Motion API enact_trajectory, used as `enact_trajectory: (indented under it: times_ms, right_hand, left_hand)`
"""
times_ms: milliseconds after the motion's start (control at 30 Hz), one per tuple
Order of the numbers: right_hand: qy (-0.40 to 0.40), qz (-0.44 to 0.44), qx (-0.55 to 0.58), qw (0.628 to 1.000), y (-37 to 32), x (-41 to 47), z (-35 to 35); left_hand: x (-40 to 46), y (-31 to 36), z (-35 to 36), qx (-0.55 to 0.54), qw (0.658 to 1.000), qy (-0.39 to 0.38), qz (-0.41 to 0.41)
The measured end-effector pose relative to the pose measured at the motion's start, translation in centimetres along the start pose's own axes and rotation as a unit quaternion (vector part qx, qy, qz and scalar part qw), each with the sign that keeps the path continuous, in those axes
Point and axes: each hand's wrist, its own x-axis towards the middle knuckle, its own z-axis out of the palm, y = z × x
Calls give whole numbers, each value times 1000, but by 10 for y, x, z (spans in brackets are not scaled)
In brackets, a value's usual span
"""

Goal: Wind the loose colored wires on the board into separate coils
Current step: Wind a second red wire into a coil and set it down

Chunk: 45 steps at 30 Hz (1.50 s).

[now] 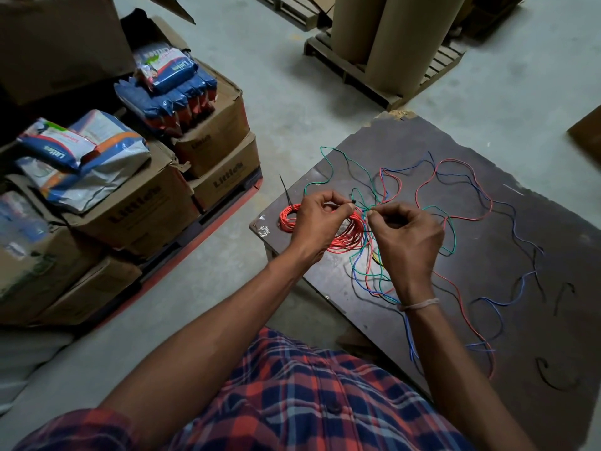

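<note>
1. Lying flat at the near left corner of the dark brown wooden board (487, 177) is one finished coil of orange-red wire (349, 237), the only wound coil in view.
2. One black cable tie (287, 190) stands tilted just beyond the coil, its free end pointing up and away from the person.
3. Loose wires sprawl over the board: green wire (338, 157), blue wire (517, 291) and red wire (468, 190) strands tangle together; how many separate strands there are cannot be told.
4. Four short black wire scraps (553, 375) lie at the board's right side.
5. Both hands hover over the coil: the left hand (320, 219) has its fingertips pinched on a small dark end of the tie, and the right hand (406, 239) pinches the wires at the knot of the tangle.
6. Four stacked cardboard boxes (136, 209) stand at left.
</note>
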Motion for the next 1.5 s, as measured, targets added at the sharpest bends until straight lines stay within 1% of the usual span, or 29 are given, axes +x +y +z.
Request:
enact_trajectory:
  times_ms: [300, 500, 833, 1267, 1500]
  right_hand:
    - [-15, -3, -22, 1000, 1, 2, 3]
    - [-7, 1, -39, 999, 2, 3, 5]
    - [-11, -2, -64, 998, 5, 4, 5]
    - [-11, 18, -65, 998, 6, 4, 6]
    - [-27, 22, -57, 998, 10, 4, 9]
  left_hand:
    - [1, -4, -2, 37, 999, 1, 20]
    - [0, -6, 0, 32, 999, 1, 32]
    - [-1, -6, -1, 45, 999, -3, 28]
    - [-1, -8, 0, 62, 998, 8, 24]
    - [-3, -7, -1, 98, 994, 4, 55]
